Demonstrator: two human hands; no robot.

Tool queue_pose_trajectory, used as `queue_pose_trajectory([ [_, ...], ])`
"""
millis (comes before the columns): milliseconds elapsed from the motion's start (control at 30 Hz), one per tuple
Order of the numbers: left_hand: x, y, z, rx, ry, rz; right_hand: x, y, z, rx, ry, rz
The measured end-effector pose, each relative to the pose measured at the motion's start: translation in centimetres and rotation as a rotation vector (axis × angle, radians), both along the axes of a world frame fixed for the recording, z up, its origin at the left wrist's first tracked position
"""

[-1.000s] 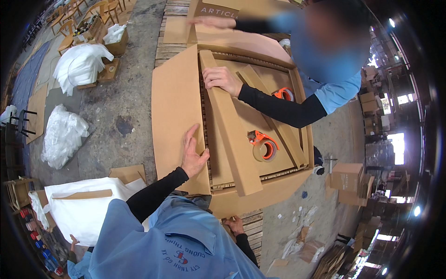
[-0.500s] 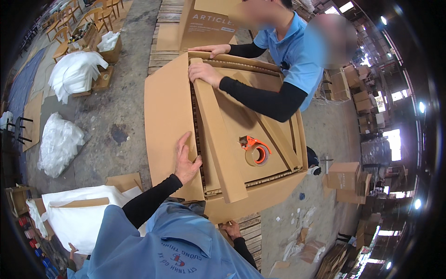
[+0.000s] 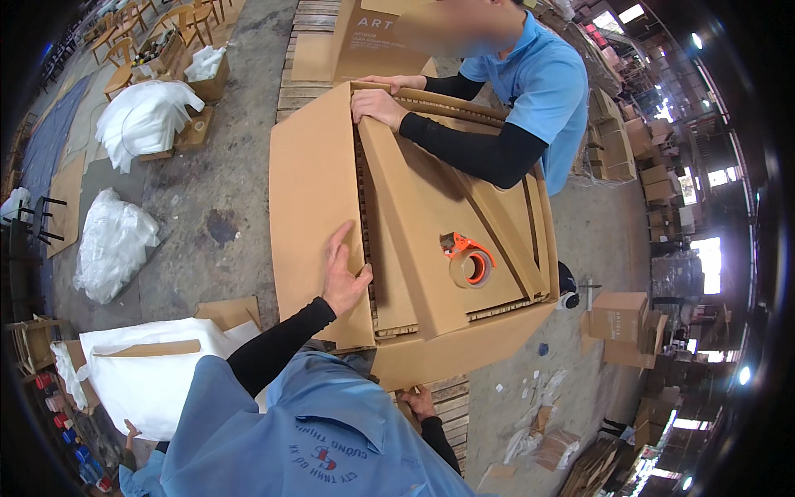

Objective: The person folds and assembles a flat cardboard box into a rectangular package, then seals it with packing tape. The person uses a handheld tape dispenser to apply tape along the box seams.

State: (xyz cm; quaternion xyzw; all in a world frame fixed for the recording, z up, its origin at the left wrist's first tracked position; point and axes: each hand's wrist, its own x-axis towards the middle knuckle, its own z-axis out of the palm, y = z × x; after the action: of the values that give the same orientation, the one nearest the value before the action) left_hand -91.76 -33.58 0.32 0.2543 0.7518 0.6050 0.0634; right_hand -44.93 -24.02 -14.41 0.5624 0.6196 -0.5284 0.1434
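Observation:
A large open carton lies before me, with flaps folded outward. My left hand rests with spread fingers on its left flap, by the inner edge. Low at the carton's near side, my right hand has its fingers curled on a cardboard flap, partly hidden. A long cardboard strip slants across the carton's top, its far end under a co-worker's hand. The co-worker's other hand is on the far rim. An orange tape dispenser with a tape roll lies on the inner cardboard panel.
The co-worker in a blue shirt leans over the far right side. Another carton stands beyond on wooden slats. White foam bundles and a white-wrapped item lie to the left. Stacked cartons stand at right.
The view has shifted slightly. The strip's near end has moved a little right and away from me. My left hand stays on the flap; the co-worker's hands keep their places.

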Motion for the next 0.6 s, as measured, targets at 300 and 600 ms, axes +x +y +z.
queue_pose_trajectory([
  [300,-0.1,0.0,-1.1,0.001,0.021,-0.003,0.1,-0.6,0.6,-0.026,0.061,-0.016],
  [600,0.4,-0.4,-3.3,0.135,0.043,-0.021,16.3,0.3,4.8,0.241,0.07,-0.913],
])
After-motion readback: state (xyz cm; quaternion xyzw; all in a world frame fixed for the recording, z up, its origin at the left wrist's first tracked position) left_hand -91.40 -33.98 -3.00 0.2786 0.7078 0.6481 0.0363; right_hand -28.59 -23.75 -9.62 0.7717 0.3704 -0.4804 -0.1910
